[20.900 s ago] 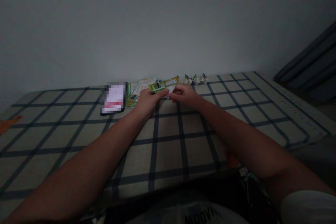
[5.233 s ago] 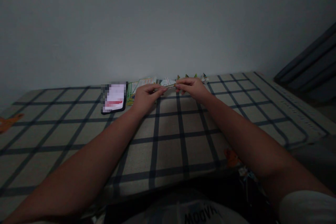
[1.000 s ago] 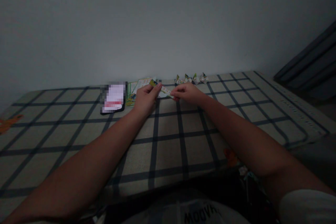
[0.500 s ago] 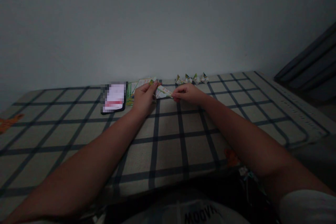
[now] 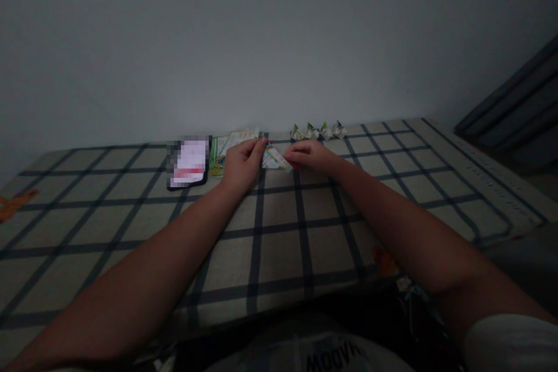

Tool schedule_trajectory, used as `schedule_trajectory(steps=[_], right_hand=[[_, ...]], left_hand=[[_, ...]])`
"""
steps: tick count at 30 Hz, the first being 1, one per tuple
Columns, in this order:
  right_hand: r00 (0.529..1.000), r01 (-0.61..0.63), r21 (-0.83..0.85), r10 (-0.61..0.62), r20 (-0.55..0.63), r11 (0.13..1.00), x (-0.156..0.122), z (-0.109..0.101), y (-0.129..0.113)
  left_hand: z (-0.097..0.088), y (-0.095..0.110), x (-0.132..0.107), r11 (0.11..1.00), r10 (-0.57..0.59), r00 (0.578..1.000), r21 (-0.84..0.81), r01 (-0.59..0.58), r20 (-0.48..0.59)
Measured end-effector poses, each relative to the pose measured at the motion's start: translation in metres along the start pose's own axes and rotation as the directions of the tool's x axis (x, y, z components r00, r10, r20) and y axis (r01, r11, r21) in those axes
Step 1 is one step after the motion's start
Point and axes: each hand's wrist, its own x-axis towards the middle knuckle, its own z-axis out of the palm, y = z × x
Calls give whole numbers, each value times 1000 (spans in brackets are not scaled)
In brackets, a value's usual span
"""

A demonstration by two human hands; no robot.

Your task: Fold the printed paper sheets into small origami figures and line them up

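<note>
While lying on the checked cloth (image 5: pixel 279 244):
Paper piece (image 5: pixel 274 158): printed, lettering unreadable.
Left hand (image 5: pixel 242 161): pinching its left end.
Right hand (image 5: pixel 307 156): pinching its right end.

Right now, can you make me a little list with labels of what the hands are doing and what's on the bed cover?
Left hand: left hand pinches one end of the folded paper strip
Right hand: right hand pinches the other end
Strip: low over the checked cloth
Behind the hands: four small folded paper shapes in a row near the wall
Left of the hands: printed paper sheets, then a phone with a lit screen
Light: dim
</note>
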Motion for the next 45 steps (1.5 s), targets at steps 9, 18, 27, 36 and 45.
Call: schedule_trajectory(steps=[9, 18, 27, 36, 45], right_hand=[[989, 90, -45, -94, -113, 995, 5, 4, 2], [987, 43, -18, -46, -155, 999, 5, -1, 0], [983, -45, 264, 89, -158, 964, 7, 0, 2], [966, -33, 399, 132, -221, 916, 9, -1, 7], [975, 14, 498, 99, -200, 867, 9, 1, 6]], left_hand=[[1, 5, -2, 998, 26, 992, -58, -19, 120], [4, -1, -1, 991, -24, 965, -118, 56, 260], [3, 1, 1, 974, -107, 952, -163, 158, 286], [7, -8, 5, 892, -147, 945, -374, 253, 291], [11, -5, 4, 740, -195, 924, -569, 359, 329]])
